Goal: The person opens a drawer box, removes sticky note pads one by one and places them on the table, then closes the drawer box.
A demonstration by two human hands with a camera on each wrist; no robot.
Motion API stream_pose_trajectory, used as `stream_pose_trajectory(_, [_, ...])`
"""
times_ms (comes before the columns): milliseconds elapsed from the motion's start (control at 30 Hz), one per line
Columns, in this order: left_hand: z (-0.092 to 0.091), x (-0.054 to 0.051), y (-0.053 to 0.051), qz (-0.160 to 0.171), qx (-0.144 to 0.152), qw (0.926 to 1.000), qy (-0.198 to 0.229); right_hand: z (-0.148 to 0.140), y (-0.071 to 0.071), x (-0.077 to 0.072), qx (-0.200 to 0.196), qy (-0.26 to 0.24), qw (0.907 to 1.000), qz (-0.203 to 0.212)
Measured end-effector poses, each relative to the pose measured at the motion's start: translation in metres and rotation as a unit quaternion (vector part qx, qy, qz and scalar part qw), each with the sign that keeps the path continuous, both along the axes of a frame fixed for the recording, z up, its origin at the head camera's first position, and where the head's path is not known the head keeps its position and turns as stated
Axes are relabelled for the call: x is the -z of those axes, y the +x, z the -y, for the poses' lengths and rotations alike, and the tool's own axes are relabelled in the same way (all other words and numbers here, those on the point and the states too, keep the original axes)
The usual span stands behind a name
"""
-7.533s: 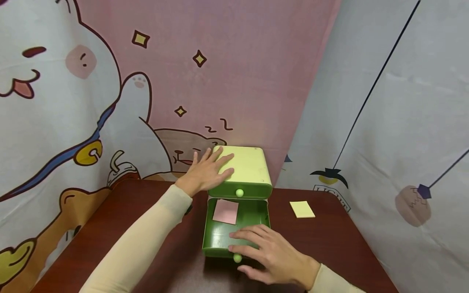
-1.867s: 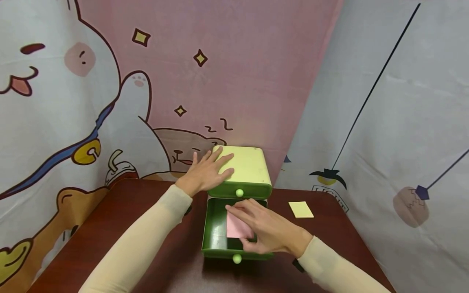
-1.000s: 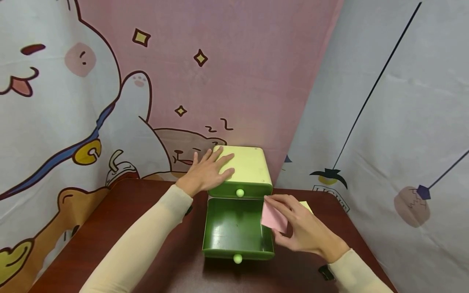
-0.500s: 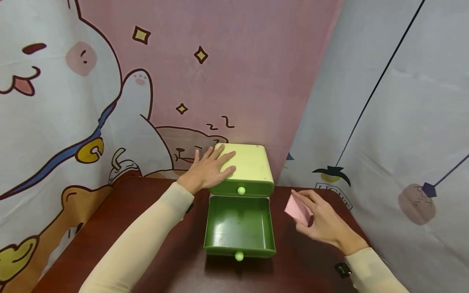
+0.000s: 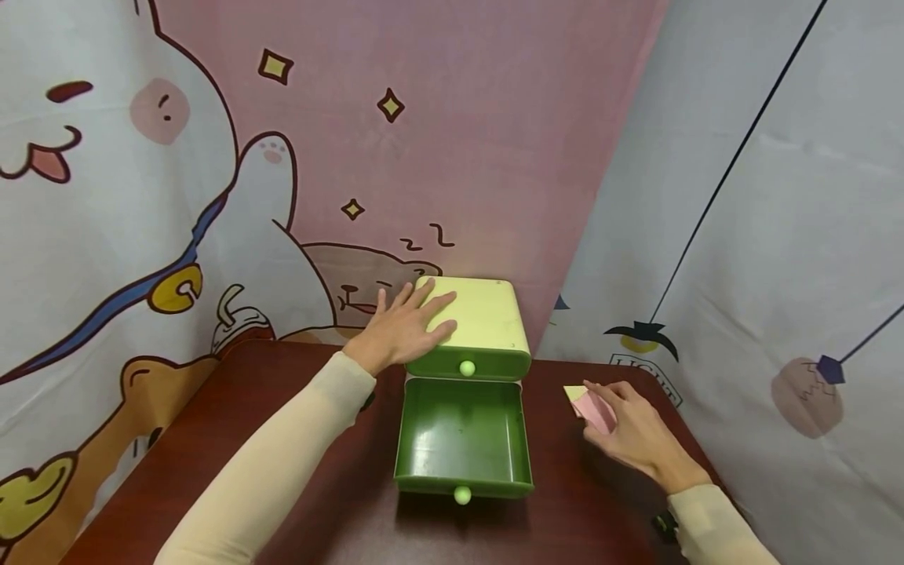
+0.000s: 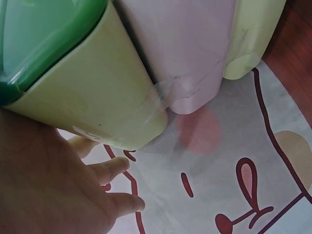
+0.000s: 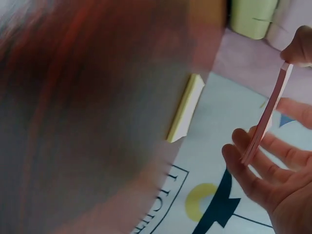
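Closest to us, the low green drawer (image 5: pixel 461 443) is pulled out, with its round knob (image 5: pixel 462 495) at the front. Beside it, over the brown table (image 5: pixel 565 518), is our right hand (image 5: pixel 639 431). It pinches the pink paper pad (image 5: pixel 597 411) by its edges, with the thumb on one edge and the fingertips on the other. The pad is off the table and tipped up. Just past it, the yellow paper pad (image 5: pixel 574 391) lies on the table, partly hidden in the head view. In the right wrist view we see a gap between the two pads.

To do this well, we think the pinch should be firm but soft, so the pink pad does not bend. We should go slowly, tip it flat, and mind our fingertips, as they could bump the yellow pad and make it slide.

Farther back, our left hand (image 5: pixel 399 331) rests on the pale yellow box (image 5: pixel 487 314), fingers spread wide and holding nothing. It seems wise to press only lightly there, so the box does not rock. Behind it all hangs the picture cloth (image 5: pixel 494 157).
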State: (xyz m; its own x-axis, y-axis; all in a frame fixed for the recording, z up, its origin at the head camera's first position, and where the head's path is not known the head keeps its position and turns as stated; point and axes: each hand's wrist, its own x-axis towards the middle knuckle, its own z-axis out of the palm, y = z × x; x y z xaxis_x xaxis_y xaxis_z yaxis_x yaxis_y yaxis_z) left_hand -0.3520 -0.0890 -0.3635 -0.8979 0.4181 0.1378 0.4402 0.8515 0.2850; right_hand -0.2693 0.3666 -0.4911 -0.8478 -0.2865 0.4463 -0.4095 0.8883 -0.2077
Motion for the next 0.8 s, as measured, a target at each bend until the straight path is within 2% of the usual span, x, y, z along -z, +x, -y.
stream_pose_trajectory(267, [0.000,0.000,0.000,-0.001,0.002,1.0000,-0.008,-0.011,-0.004,0.018,0.062,0.010,0.9967,0.052])
stream_pose_trajectory(467, [0.000,-0.001,-0.001,0.002,0.001,1.0000,-0.001,-0.010,-0.009,0.023,0.096,0.030,0.9901,0.098])
stream_pose_trajectory(800, [0.000,0.002,-0.001,-0.001,-0.002,1.0000,0.000,-0.005,-0.017,0.025,0.111,0.062,0.9803,0.152])
